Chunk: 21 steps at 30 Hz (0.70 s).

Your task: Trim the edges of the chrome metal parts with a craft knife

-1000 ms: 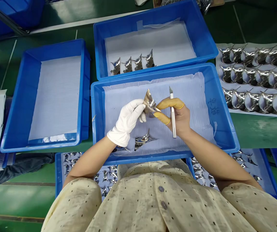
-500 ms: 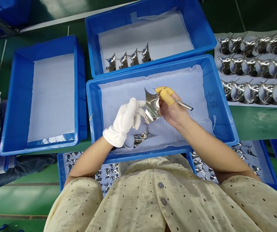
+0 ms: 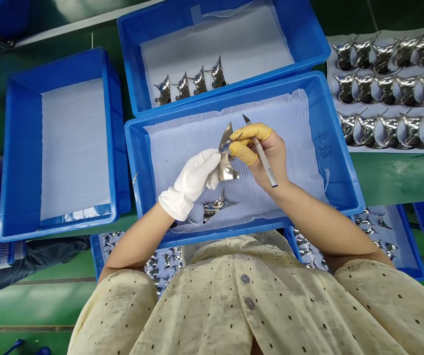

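My left hand (image 3: 191,182), in a white glove, pinches a shiny chrome horn-shaped part (image 3: 226,157) over the near blue bin (image 3: 337,162). My right hand (image 3: 265,155), with yellow finger cots on thumb and forefinger, touches the part's upper tip and grips a slim metal craft knife (image 3: 261,154), blade pointing away from me. Another chrome part (image 3: 215,207) lies on the white liner below my hands.
A far blue bin (image 3: 308,39) holds a row of chrome parts (image 3: 189,85). A lined blue bin (image 3: 22,148) stands at the left. Rows of chrome parts (image 3: 389,93) lie on a sheet at the right. Lower bins (image 3: 160,268) by my lap hold several more.
The chrome part has been turned between my hands, and the knife has swung from pointing right to pointing away. The view has shifted slightly.
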Available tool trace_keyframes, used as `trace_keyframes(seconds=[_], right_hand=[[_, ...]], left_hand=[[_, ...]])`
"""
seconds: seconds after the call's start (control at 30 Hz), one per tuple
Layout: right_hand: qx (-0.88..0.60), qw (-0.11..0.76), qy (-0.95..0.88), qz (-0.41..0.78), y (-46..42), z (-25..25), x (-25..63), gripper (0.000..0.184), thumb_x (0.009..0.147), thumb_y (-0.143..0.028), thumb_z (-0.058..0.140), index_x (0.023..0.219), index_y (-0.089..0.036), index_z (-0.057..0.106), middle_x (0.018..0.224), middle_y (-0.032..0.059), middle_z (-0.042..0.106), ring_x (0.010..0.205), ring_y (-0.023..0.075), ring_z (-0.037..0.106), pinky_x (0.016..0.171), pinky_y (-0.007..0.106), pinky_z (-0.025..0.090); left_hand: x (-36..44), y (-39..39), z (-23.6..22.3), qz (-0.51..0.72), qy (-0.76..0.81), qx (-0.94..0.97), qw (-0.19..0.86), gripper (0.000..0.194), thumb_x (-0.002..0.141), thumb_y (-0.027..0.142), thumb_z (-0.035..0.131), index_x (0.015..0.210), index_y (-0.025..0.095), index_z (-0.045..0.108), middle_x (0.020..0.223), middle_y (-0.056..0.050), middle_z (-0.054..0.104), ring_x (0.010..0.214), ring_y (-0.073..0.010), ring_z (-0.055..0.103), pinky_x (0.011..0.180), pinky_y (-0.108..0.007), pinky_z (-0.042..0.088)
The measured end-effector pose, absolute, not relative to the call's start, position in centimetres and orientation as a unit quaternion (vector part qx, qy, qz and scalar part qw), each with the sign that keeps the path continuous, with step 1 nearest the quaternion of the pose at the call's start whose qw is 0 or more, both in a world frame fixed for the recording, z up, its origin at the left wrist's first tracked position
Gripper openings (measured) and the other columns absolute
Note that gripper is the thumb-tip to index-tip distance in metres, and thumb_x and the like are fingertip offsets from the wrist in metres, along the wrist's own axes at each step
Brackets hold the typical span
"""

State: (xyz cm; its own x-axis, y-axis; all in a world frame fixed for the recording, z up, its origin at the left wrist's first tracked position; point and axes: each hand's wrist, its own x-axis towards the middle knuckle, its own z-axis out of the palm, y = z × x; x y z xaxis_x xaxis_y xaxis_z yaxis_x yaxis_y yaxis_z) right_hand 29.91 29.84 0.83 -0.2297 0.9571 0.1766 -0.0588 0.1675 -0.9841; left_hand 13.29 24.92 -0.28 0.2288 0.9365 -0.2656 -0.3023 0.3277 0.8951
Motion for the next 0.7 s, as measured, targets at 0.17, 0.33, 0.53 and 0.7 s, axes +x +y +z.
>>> trace_keyframes(seconds=[0.17,0.33,0.53,0.7], right_hand=[[-0.361,0.501,-0.584,0.526,29.6,1.0,29.9,0.046,0.082,-0.069,0.082,0.094,-0.026,0.069,0.08,-0.0011,0.066,0.07,0.014,0.066,0.072,0.034,0.061],[-0.381,0.505,-0.573,0.521,29.7,1.4,30.5,0.04,0.091,-0.064,0.077,0.093,-0.024,0.072,0.08,-0.0001,0.069,0.074,0.0139,0.071,0.076,0.032,0.063],[-0.352,0.458,-0.58,0.574,29.6,0.2,31.1,0.05,0.083,-0.068,0.082,0.095,-0.022,0.067,0.081,-0.0001,0.069,0.076,0.0154,0.073,0.075,0.032,0.062],[-0.31,0.421,-0.583,0.622,29.5,0.0,31.0,0.043,0.083,-0.059,0.086,0.097,-0.023,0.067,0.085,0.0,0.071,0.075,0.0136,0.07,0.075,0.03,0.062]], left_hand=[[13.4,25.0,-0.7,0.457,0.424,0.352,0.698,0.05,0.086,0.067,0.079,0.087,0.018,0.066,0.053,0.004,0.056,0.042,-0.0069,0.046,0.042,-0.02,0.038],[13.2,25.1,-0.5,0.47,0.436,0.364,0.676,0.048,0.09,0.066,0.075,0.088,0.019,0.067,0.055,0.004,0.057,0.043,-0.0077,0.048,0.043,-0.021,0.039],[12.5,25.2,-0.1,0.516,0.462,0.373,0.618,0.045,0.091,0.064,0.075,0.095,0.019,0.072,0.061,0.002,0.062,0.043,-0.0073,0.047,0.042,-0.021,0.039],[12.3,25.3,-0.2,0.526,0.467,0.365,0.61,0.043,0.093,0.062,0.074,0.098,0.02,0.073,0.062,0.003,0.061,0.044,-0.007,0.047,0.042,-0.021,0.04]])
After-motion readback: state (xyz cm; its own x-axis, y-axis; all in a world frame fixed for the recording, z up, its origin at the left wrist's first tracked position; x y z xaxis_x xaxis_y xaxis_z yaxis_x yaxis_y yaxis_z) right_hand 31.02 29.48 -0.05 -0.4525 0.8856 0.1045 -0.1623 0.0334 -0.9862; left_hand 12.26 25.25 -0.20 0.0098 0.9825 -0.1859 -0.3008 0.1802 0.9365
